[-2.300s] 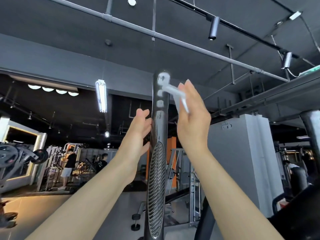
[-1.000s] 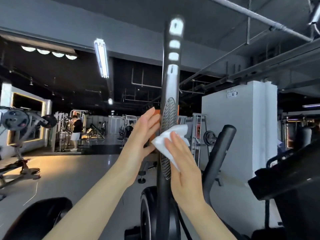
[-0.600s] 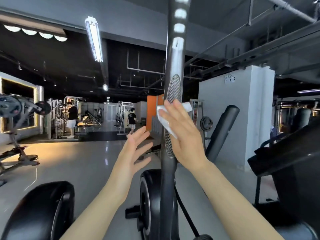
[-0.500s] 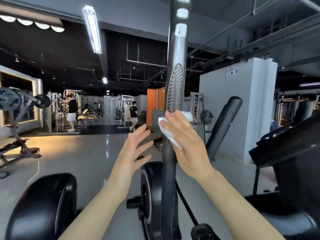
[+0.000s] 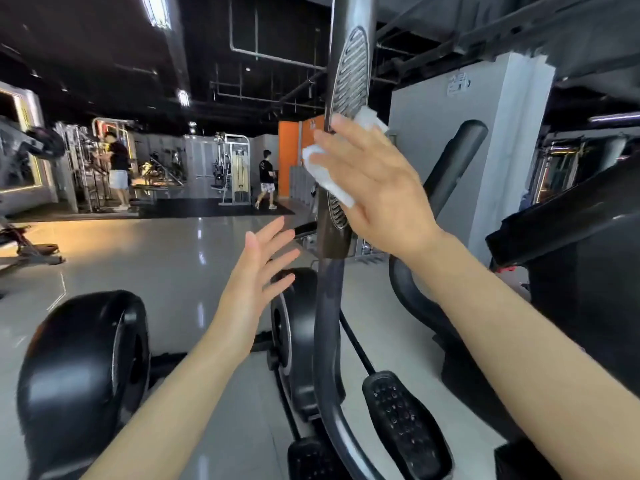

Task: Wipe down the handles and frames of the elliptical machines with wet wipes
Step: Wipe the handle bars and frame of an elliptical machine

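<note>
Two hands, one wipe, one handle in reach. Right hand (image 5: 375, 188) at 1 o'clock, fingers straight and slightly spread, pressing the wipe (image 5: 323, 171) flat on the handle (image 5: 341, 140) at its ribbed grip. Left hand (image 5: 254, 282) at centre, fingers spread, holding nothing, just clear of the handle. Two pedals (image 5: 405, 420) at 5 o'clock, two black wheel housings (image 5: 86, 368) at 8. Glossy grey floor (image 5: 166, 258); two people (image 5: 266, 178) at machines at 10–11 o'clock; dark ceiling, white pillar (image 5: 485, 133) at 2.

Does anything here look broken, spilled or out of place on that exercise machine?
Nothing stands out. The right hand presses a white wet wipe flat against the upright handle; the left hand hangs open beside it, touching nothing. The pedal and floor show no spill or damage.
</note>
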`<state>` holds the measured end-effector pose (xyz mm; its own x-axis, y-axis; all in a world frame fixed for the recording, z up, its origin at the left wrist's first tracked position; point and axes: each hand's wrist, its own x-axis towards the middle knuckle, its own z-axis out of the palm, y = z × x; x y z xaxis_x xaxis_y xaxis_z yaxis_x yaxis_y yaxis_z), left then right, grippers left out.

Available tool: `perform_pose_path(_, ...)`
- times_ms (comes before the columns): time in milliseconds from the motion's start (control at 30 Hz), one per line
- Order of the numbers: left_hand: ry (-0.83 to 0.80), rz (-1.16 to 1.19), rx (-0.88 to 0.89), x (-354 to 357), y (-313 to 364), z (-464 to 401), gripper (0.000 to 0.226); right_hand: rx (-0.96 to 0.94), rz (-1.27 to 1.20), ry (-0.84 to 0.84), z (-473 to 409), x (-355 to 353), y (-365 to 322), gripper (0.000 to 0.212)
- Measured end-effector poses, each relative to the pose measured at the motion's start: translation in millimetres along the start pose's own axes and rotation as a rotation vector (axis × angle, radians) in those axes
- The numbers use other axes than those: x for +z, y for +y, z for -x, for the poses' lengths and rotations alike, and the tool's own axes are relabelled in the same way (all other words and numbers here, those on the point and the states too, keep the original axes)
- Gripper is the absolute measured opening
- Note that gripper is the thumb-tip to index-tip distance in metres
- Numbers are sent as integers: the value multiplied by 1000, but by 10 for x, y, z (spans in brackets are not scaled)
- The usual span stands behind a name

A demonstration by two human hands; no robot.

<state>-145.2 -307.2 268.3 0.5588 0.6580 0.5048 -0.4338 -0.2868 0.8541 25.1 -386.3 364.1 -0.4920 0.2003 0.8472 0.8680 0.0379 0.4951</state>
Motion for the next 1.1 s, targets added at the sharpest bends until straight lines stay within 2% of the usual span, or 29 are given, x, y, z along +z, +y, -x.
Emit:
perform_pose_path(67,0,11,-17,-4,-79,49,66,-43,9,-111,112,137,-1,36)
perform_pose_path(133,4,15,-36,-4,-150,94,66,-43,-3,-147,310,214,-93,30)
perform_pose_path(300,45,42,-79,-13,-253,188,66,-115,-1,-264,738,276,-335,35)
perform_pose_path(367,59,49,-89,-10,-272,238,65,-191,1,-379,1030,327,-491,31)
perform_pose_path(467,72,51,-98,-22,-296,344,61,-252,-72,-609,1576,334,-888,41)
perform_pose_path(567,76,56,-130,-31,-330,441,60,-306,-111,-764,1975,226,-1186,35)
perform_pose_path(633,76,47,-150,-42,-353,478,61,-288,-88,-705,1961,129,-1185,43)
perform_pose_path(700,88,48,-163,-53,-370,489,64,-153,-93,-476,1721,52,-1066,44)
perform_pose_path(800,111,61,-169,-50,-387,485,65,327,-171,-16,1167,24,-886,32)
perform_pose_path(867,102,54,-172,-30,-404,492,63,668,-273,204,905,122,-954,42)
perform_pose_path(933,79,42,-177,-27,-432,510,59,805,-298,216,809,325,-1141,52)
perform_pose_path(1033,57,40,-193,-112,-496,560,56,839,-237,81,1030,634,-1384,68)
perform_pose_path(1100,67,42,-199,-201,-548,587,58,843,-219,69,1234,741,-1453,71)
